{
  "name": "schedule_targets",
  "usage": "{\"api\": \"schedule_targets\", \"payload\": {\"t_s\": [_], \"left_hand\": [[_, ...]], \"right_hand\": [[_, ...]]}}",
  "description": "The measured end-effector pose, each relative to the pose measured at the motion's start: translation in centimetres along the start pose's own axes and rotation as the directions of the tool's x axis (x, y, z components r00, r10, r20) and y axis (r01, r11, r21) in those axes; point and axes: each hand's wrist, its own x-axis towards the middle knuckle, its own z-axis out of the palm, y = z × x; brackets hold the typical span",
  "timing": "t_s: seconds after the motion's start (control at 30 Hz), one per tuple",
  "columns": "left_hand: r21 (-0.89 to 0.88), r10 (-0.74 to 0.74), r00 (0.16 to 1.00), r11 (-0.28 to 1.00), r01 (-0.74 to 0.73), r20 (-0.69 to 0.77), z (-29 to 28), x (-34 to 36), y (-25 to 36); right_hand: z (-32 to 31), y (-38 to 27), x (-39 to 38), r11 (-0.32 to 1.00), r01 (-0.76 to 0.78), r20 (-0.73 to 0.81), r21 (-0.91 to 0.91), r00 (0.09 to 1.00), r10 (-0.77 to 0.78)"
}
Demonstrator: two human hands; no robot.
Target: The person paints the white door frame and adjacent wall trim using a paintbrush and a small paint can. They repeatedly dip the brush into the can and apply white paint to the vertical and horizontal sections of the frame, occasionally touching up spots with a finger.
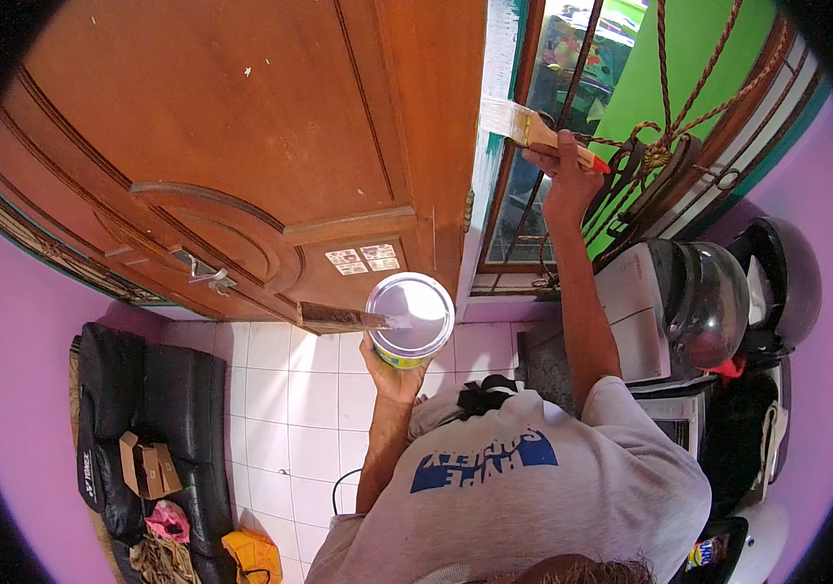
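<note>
My left hand point(397, 378) is closed around the lower side of a paint can point(398, 362), open at the top with white paint in it. A flat wooden stick point(339, 317) reaches over the can's rim, its end whitened with paint. Raised at the upper right, my right hand point(568, 173) grips a paintbrush point(545, 136) by its wooden, red-tipped handle. The brush's white bristles touch the door frame point(483, 185), which is partly white with green showing at its edge.
A brown panelled wooden door point(271, 117) stands ahead, beside a window with twisted iron bars point(668, 68). Helmets point(713, 302) and boxes point(635, 302) are stacked at right. A black sofa point(178, 409) with an opened carton point(149, 467) stands left, and an orange bag point(253, 555) lies on the tiles.
</note>
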Motion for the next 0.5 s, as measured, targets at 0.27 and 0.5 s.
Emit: {"api": "schedule_targets", "payload": {"t_s": [0.27,0.5], "left_hand": [[0.095,-0.008,1.0,0.995,0.006,0.02,-0.9,0.4,0.0],[-0.061,-0.019,0.999,0.998,0.021,0.035,-1.5,0.8,0.1]], "right_hand": [[0.4,0.4,-1.5,0.999,0.036,-0.06,-0.025,0.998,-0.037],[-0.7,-0.2,-2.0,0.999,0.04,0.011,0.033,0.999,-0.04]]}}
